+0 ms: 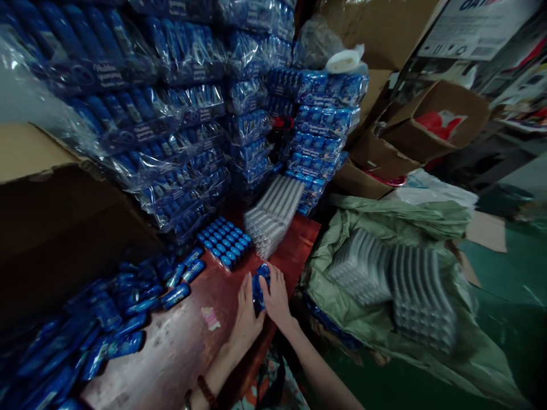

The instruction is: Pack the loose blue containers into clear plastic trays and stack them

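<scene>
Between my two hands, near the table's front edge, is a small bundle of shiny blue bottles (258,289); how many it holds is hidden. My left hand (247,316) presses on its left side with the fingers together. My right hand (276,297) closes over the right side, thumb against the blue surface. Just beyond the hands stands a block of upright blue bottles (225,241) in neat rows. A stack of clear plastic trays (273,212) leans right beside it. Loose blue bottles (105,310) lie heaped at the left.
Plastic-wrapped packs of blue bottles (188,105) rise in tall stacks behind the reddish table (188,327). An open cardboard box (64,210) is at the left. A green sack (329,270) with more clear trays (421,290) sits right. A pink scrap (210,318) lies on the table.
</scene>
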The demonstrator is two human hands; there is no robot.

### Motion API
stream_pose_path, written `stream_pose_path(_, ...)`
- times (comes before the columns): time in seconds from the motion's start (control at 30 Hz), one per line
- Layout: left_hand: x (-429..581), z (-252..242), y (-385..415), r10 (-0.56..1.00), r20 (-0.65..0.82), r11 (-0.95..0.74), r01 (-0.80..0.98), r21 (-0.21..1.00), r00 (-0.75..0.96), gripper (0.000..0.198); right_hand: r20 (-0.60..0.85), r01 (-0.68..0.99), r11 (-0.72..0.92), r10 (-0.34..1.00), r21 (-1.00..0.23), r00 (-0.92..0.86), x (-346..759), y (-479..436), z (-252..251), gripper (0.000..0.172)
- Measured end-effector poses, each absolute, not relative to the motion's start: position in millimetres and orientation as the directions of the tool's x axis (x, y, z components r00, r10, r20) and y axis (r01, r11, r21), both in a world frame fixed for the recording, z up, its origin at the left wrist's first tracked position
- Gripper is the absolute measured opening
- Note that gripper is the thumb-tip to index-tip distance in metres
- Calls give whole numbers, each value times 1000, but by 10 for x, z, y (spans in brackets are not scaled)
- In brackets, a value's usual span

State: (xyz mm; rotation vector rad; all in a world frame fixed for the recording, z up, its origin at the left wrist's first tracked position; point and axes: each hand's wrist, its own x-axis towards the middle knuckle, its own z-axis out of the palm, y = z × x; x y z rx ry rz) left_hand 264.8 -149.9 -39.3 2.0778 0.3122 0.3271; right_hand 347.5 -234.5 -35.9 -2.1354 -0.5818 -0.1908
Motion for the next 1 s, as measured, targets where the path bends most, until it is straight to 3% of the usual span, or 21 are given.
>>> stream_pose_path(0.13, 2663, -122, -1349, 470, 155, -514, 127, 848, 869, 79, 341, 368, -272, 143, -889, 929, 3627, -2342, -273, 35)
stream_pose_path(0.27, 3093, 125, -1170, 456, 174, -367, 6, 930, 873, 72, 465, 415, -311, -104, -855, 879, 4411, -2390, -56, 40)
stream_pose_path(0.33, 3390, 172, -1125, 399, 164, -293, -45, 955, 902, 75, 520, 454, -342, -131, -823, 844, 4940, -2423, 162, 44)
stream_pose_path(0.4, 3663, 174, -1121, 338, 136, -237, -55, 970, 931, 81, 574, 503, -386, -90, -773, 814, 5459, -2436, 454, 46)
stream_pose_path(0.5, 3936, 131, -1165, 266, 64, -161, -21, 987, 962, 86, 606, 571, -471, 92, -673, 790, 6105, -2367, 912, 44)
stream_pose_path(0.7, 4027, 85, -1253, 346, -60, -20, 71, 997, 936, 86, 364, 546, -653, 408, -525, 837, 6706, -2071, 1238, 35)
stream_pose_path(0.83, 3976, 146, -1271, 329, -112, -10, 122, 993, 938, 96, 250, 482, -749, 412, -454, 876, 6635, -2173, 1145, 42)
stream_pose_path(1.0, 3855, 228, -1452, 202, -110, 6, 111, 994, 973, 97, 300, 418, -812, 313, -408, 901, 6420, -2645, 1101, 43)
